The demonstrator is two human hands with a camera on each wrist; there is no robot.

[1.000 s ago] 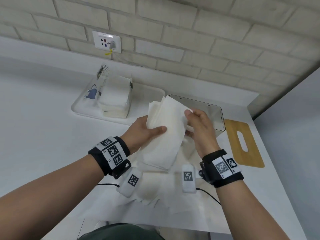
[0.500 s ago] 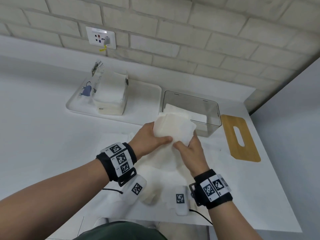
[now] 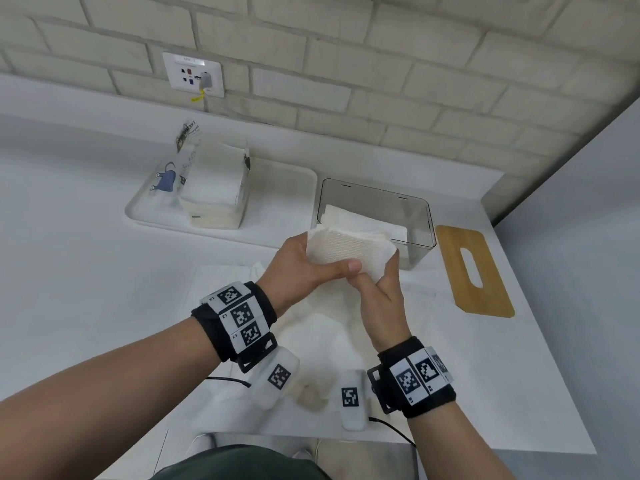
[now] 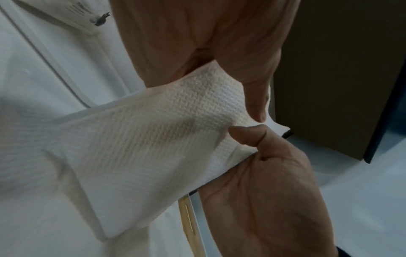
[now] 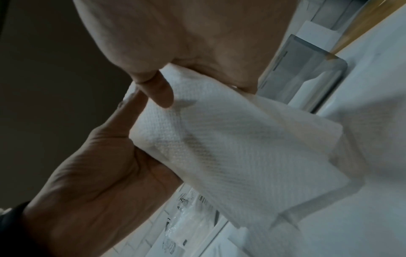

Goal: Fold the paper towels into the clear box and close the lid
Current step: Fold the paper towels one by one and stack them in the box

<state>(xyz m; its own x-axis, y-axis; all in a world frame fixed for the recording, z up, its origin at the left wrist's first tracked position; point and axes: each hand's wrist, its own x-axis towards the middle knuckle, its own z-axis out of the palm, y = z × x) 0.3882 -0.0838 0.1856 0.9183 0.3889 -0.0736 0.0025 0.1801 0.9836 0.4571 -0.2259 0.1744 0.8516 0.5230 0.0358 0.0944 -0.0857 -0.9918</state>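
Both hands hold a folded white paper towel (image 3: 346, 247) just in front of the clear box (image 3: 419, 237). My left hand (image 3: 311, 265) grips its left side, thumb across the top. My right hand (image 3: 381, 289) pinches its right lower corner. The wrist views show the embossed towel (image 4: 153, 139) (image 5: 219, 142) held between thumbs and fingers, its lower part hanging down. The box holds white towels (image 3: 363, 220) at its bottom. The bamboo lid (image 3: 474, 271), with a slot in it, lies flat on the counter right of the box.
A white tray (image 3: 277, 202) at the back left carries an opened pack of paper towels (image 3: 214, 192). More loose towels (image 3: 311, 334) lie spread on the counter under my hands. A brick wall with a socket (image 3: 194, 74) stands behind. The counter ends at the right.
The towel stack came down from a raised, long hanging shape to a shorter fold held low before the box. My right hand shifted from the top edge to the lower right corner.
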